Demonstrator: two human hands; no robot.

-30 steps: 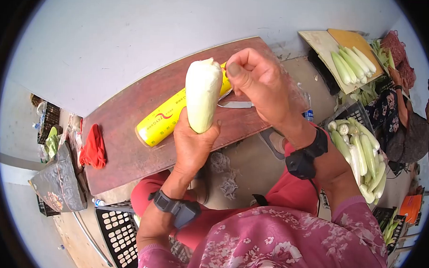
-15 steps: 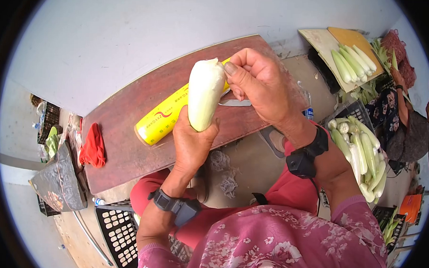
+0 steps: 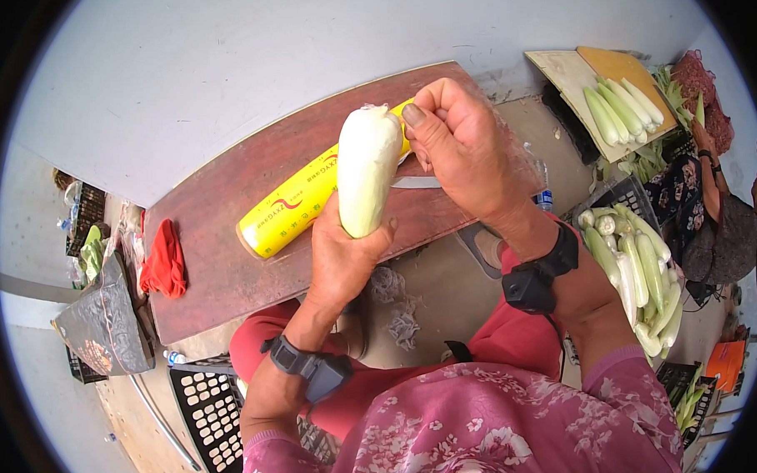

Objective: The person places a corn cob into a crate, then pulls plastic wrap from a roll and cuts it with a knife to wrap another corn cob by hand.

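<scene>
My left hand [image 3: 341,260] grips the lower end of a pale, husked corn ear [image 3: 366,169] and holds it upright over a dark red wooden table [image 3: 227,265]. My right hand [image 3: 461,148] is closed at the ear's top, thumb pressed by its tip, pinching thin clear film that is hard to make out. A yellow roll of cling film [image 3: 292,208] lies on the table behind the ear. A knife blade [image 3: 418,183] rests on the table under my right hand.
A red cloth [image 3: 165,262] lies at the table's left end. A crate of pale corn ears [image 3: 640,275] stands at my right, with more ears on a board [image 3: 621,107] beyond it. A black crate [image 3: 210,410] sits by my left knee. A person [image 3: 713,206] sits at far right.
The corn ear has shifted slightly right and tilted, and my right hand has turned a little around its top. Everything on the table stays put.
</scene>
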